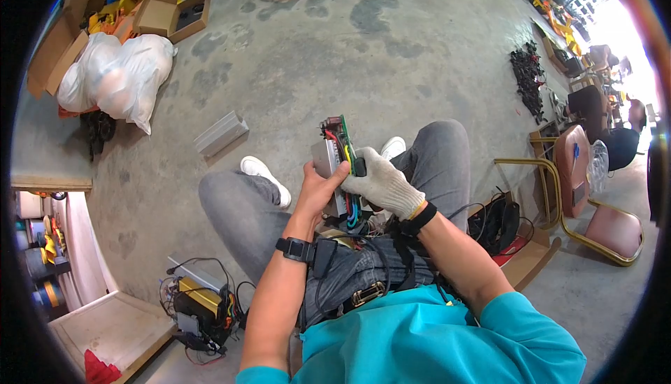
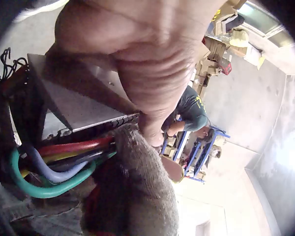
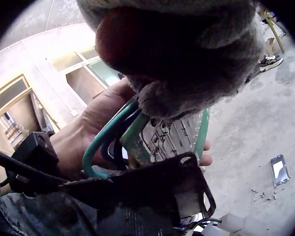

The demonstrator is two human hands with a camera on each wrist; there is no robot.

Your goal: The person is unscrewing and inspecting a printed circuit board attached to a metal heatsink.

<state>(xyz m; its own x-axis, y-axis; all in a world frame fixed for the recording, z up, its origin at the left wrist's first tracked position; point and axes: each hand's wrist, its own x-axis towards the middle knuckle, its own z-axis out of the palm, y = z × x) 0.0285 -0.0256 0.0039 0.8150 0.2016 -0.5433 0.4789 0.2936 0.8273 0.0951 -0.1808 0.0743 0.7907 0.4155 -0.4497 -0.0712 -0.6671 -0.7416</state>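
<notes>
My bare left hand [image 1: 319, 189] grips a metal-cased circuit board unit [image 1: 323, 157], thumb across its face, above my lap. Green board edges show beside the silvery casing. Red, yellow, blue and green wires [image 2: 69, 162] loop out of its near end. My right hand [image 1: 388, 187], in a whitish knit glove, is curled against the board side. Within the glove, it holds a dark rounded handle [image 3: 152, 46], mostly hidden by the fingers; I cannot tell its kind. Below the solder side of the board [image 3: 169, 135], a black slotted bracket [image 3: 152, 189] shows.
A silvery metal housing [image 1: 222, 134] lies on the concrete floor ahead. A wired assembly [image 1: 203, 307] sits at lower left. A folding chair [image 1: 611, 233] and an open carton [image 1: 535, 261] stand on the right. White bags [image 1: 122, 80] lie at upper left. Small screws [image 3: 266, 195] are scattered on the floor.
</notes>
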